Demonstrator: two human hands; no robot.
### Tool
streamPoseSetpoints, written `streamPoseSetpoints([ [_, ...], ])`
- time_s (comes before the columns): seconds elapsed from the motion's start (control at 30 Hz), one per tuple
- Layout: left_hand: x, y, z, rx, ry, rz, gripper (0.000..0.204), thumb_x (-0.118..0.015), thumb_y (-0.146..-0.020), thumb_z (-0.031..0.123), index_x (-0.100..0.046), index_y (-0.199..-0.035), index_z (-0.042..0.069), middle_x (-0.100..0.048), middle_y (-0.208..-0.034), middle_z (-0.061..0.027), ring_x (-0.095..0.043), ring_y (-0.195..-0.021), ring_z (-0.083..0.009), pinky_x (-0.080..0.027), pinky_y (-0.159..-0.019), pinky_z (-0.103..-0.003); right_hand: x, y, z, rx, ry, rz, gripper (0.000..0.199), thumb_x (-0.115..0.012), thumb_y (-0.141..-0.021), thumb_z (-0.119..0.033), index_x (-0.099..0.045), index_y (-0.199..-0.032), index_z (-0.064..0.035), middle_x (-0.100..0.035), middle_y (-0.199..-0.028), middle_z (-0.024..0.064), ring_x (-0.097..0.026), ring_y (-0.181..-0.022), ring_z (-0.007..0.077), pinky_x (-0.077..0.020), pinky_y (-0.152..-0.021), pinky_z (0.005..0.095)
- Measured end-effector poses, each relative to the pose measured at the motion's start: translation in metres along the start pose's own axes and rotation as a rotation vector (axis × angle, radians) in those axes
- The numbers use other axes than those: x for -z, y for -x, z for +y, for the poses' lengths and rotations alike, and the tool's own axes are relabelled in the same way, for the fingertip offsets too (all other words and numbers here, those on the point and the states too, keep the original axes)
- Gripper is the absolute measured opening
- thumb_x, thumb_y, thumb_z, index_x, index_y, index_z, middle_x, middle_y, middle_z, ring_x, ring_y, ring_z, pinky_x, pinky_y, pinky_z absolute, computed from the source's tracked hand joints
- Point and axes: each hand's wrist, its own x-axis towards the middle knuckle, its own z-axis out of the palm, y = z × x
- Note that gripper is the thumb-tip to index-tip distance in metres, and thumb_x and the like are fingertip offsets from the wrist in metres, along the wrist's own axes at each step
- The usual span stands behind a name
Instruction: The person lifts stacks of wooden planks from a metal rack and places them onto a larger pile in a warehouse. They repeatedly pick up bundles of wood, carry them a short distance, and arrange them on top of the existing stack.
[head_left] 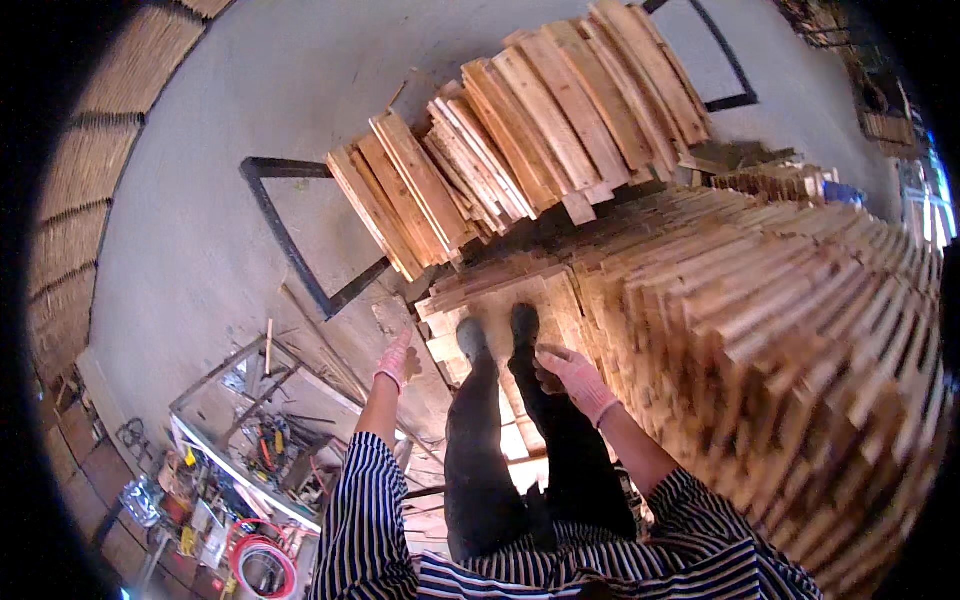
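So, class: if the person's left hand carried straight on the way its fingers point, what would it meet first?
The left hand is empty, fingers pointing up and forward. Ahead of it lie the loose planks underfoot, then the black metal frame. The planks probably come first, though depth is hard to judge here.

My feet on low boards (520, 300) | tall plank stack (800, 340) to my right | leaning planks (520, 140) on metal frame (290, 240) ahead | tool-strewn worktop (250, 440) below left, beside my left hand (396, 362).
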Motion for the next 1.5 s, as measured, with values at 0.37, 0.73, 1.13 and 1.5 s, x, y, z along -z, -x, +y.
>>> streamPoseSetpoints([
  [0.37,-0.097,-0.329,0.057,-0.076,0.67,-0.35,0.079,-0.059,-0.088,0.074,-0.057,-0.129,0.007,-0.062,-0.124,-0.0176,-0.06,-0.103,-0.0386,-0.05,-0.093,-0.056,0.027,-0.53,0.027,0.426,0.911,0.069,0.069,-0.061,-0.096,-0.053,-0.047,-0.145,-0.0059,-0.07,-0.12,0.016,-0.068,-0.107,0.0324,-0.0532,-0.088,0.042],
  [0.73,-0.088,-0.426,0.049,-0.403,0.695,0.068,0.067,-0.052,-0.097,0.059,-0.051,-0.143,0.01,-0.057,-0.14,-0.0093,-0.055,-0.126,-0.0259,-0.045,-0.109,-0.038,-0.119,-0.601,0.02,0.466,1.271,0.303,0.137,-0.072,-0.07,-0.079,-0.016,-0.153,0.0139,-0.058,-0.134,0.0345,-0.061,-0.123,0.0412,-0.0504,-0.103,0.0464],
  [1.13,-0.164,-0.286,0.179,-0.515,0.456,-0.349,0.071,-0.07,-0.085,0.066,-0.061,-0.127,0.009,-0.068,-0.111,-0.0112,-0.068,-0.096,-0.0276,-0.057,-0.089,-0.043,-0.04,-0.583,-0.079,0.339,0.644,-0.289,0.065,-0.077,-0.08,-0.056,-0.07,-0.118,-0.0029,-0.071,-0.103,0.0086,-0.063,-0.093,0.0179,-0.0493,-0.082,0.035],
  [1.5,-0.088,-0.146,0.054,-0.325,0.426,-0.28,0.062,-0.07,-0.092,0.05,-0.057,-0.137,0.009,-0.067,-0.121,-0.0094,-0.065,-0.107,-0.0223,-0.054,-0.096,-0.04,-0.085,-0.355,-0.062,-0.094,0.322,-0.42,0.069,-0.075,-0.087,-0.053,-0.064,-0.132,-0.0015,-0.068,-0.126,0.0102,-0.064,-0.112,0.0207,-0.0474,-0.105,0.0343],
])
